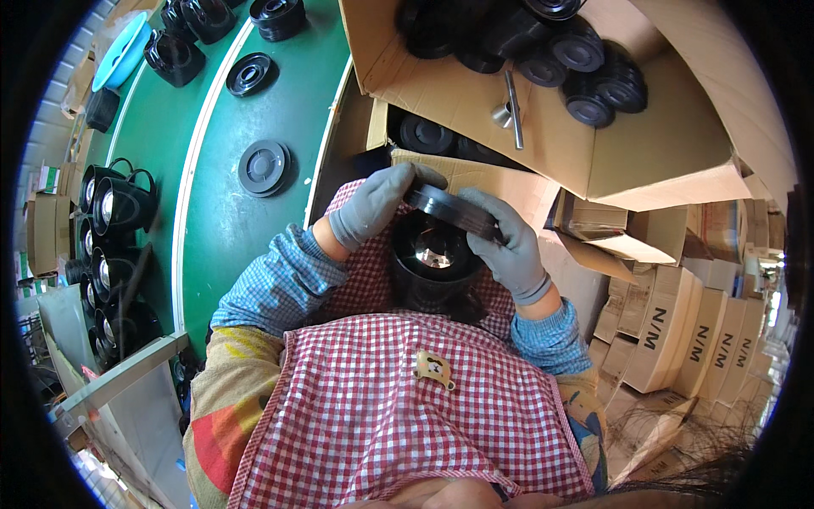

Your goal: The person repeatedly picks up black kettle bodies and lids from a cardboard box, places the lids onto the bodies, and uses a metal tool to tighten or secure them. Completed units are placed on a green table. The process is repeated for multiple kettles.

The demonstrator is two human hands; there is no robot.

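Note:
Both gloved hands grip a round, thick black disc (454,211), which looks like a lid or base and is tilted. My left hand (373,202) curls its fingers over the left edge. My right hand (514,248) closes on the right edge, thumb and fingers around the rim. Just under the disc, a black jug-shaped vessel (407,273) rests in my lap against the checked apron. Its open mouth faces up and shows a shiny metal bottom; the disc covers part of it. I cannot tell whether disc and vessel touch.
On the green table (222,212) to my left lie black discs (264,168), several black jugs (119,204) and a light-blue basin (121,53). Ahead, an open carton (678,140) holds black round parts and a metal tool (514,110). Cartons (657,327) are stacked at right.

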